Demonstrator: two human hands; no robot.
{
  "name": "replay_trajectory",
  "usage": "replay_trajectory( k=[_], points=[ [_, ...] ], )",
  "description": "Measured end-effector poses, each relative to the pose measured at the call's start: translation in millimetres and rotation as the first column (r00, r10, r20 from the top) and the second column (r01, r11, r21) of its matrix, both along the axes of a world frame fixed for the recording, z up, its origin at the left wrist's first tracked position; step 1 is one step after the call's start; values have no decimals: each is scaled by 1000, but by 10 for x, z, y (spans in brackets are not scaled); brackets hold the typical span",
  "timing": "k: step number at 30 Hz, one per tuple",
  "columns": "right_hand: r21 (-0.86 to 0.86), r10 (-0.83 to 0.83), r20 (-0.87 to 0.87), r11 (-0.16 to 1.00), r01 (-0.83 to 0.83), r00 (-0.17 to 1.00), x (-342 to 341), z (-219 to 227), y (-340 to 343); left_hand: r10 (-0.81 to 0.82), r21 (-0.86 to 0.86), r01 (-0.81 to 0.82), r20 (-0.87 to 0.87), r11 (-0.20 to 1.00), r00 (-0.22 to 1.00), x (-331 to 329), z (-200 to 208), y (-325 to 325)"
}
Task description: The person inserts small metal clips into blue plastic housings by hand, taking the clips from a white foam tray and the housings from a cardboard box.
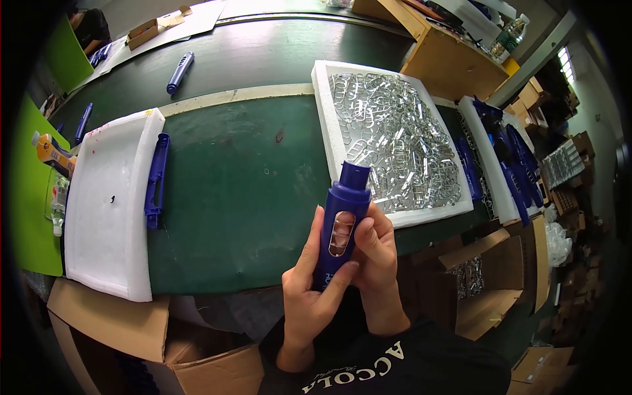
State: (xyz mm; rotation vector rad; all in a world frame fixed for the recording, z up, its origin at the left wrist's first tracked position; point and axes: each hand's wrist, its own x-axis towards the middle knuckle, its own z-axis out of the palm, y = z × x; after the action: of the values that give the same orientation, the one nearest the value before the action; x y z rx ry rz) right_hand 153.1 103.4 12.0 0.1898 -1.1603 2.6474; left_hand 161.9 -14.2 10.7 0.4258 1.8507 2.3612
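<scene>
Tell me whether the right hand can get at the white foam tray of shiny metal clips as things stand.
Probably not right away: the right hand is wrapped around the blue plastic tube together with the left hand. The white foam tray of metal clips lies just beyond, with nothing between.

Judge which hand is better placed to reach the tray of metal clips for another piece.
Right, probably. The right hand is on the blue tube on the side nearer the tray of metal clips, which lies ahead to the right. The left hand wraps the tube's lower body, supporting it.

Brown cardboard boxes: open one [490,283] lower right, another [145,31] top left.
</scene>
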Motion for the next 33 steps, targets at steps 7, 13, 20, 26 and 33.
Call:
replay_trajectory(
  k=[7, 13, 20, 26, 33],
  points=[
    [26, -45, 67, 999, 43, 997, 45, 32, -59, -17, 93, 7, 109, 996, 994, 17, 43, 10],
    [508, -87, 58, 860, 46, 994, -56, 274, -82, 145, 7, -145, 26, 989, 989, -139, -40, 32],
    [996, 47, -45, 81, 41, 998, -317, 674, 274, 99, -120, -168, -438, 978, 893, -206, -146, 67],
    [975, 4, 204, 90, -204, 979, -1308, 838, 213, 260, -43, -271, -175, 961, 950, -362, -289, -15],
    [969, -279, 194, -94, -228, 941, -3175, 933, 113, 206, -26, -213, -156, 977, 966, -389, -219, 15]
  ],
)
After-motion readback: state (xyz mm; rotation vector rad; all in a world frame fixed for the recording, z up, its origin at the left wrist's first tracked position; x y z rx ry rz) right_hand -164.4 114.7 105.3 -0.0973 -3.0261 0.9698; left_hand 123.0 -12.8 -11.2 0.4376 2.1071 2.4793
